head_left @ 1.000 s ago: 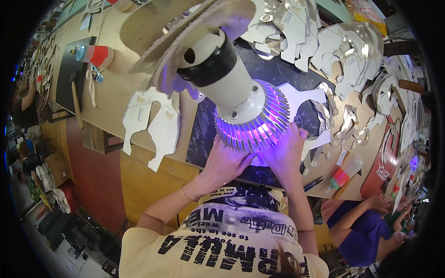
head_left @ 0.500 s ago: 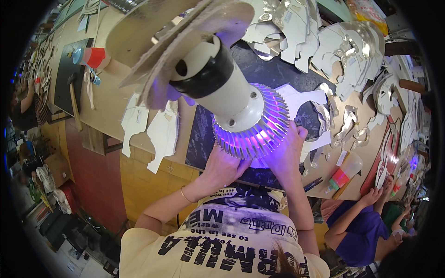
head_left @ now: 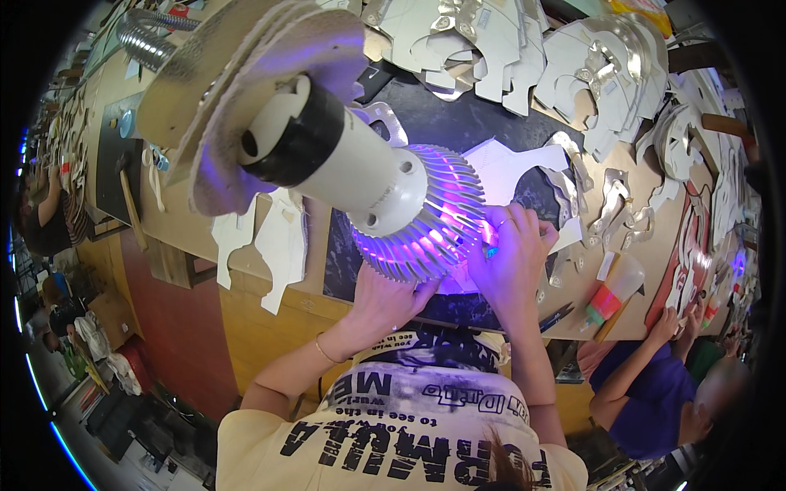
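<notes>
A finned lamp with a pale body and a black band glows purple over the work and hides much of it. Below its rim, my left hand rests at the mat's near side, its fingertips covered by the lamp. My right hand is closed, fingers bent together at the lamp's right edge; something small and bluish shows by the fingertips, too unclear to name. A white cut-out piece lies under the light on the dark mat, beside my right hand.
Two white cut pieces lie left of the mat. Stacked white templates fill the back, and metal-faced pieces lie at right. A squeeze bottle lies near the front edge. A co-worker in purple sits at right; a hammer lies far left.
The lamp appears further left in view, uncovering more of my right hand. My right hand's fingers have lifted and curled together. My left hand stays almost where it was.
</notes>
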The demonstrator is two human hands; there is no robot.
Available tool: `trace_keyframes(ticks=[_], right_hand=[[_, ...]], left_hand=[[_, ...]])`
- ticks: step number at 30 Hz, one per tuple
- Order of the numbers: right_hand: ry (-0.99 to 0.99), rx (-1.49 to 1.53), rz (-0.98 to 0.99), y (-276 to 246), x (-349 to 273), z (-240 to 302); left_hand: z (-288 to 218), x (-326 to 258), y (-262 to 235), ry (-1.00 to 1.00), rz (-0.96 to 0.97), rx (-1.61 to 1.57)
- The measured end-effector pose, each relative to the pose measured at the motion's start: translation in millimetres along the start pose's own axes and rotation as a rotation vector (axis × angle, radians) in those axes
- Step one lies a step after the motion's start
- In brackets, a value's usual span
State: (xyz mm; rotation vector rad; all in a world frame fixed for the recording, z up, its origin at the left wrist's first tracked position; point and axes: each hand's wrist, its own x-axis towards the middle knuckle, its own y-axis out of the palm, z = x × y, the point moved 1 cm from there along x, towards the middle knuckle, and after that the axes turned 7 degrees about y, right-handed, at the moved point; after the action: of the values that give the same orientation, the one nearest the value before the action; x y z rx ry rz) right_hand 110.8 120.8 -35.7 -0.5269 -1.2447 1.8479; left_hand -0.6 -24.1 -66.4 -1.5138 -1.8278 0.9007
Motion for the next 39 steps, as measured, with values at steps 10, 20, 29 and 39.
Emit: trace_keyframes(ticks=[10,20,29,39], right_hand=[[-0.018,0.026,0.093,4,5,-10],[0.139,-0.025,0.207,-1,16,-7],[0.175,0.245,0.036,-9,-3,-17],[0.169,0.304,0.055,0,-7,-27]], left_hand=[[0,3,-6,-0.01,0.054,-0.079],[1,15,-16,0.02,0.163,-0.049],[-6,30,-6,0.118,0.064,0.008],[8,19,0,-0.047,0.119,-0.383]])
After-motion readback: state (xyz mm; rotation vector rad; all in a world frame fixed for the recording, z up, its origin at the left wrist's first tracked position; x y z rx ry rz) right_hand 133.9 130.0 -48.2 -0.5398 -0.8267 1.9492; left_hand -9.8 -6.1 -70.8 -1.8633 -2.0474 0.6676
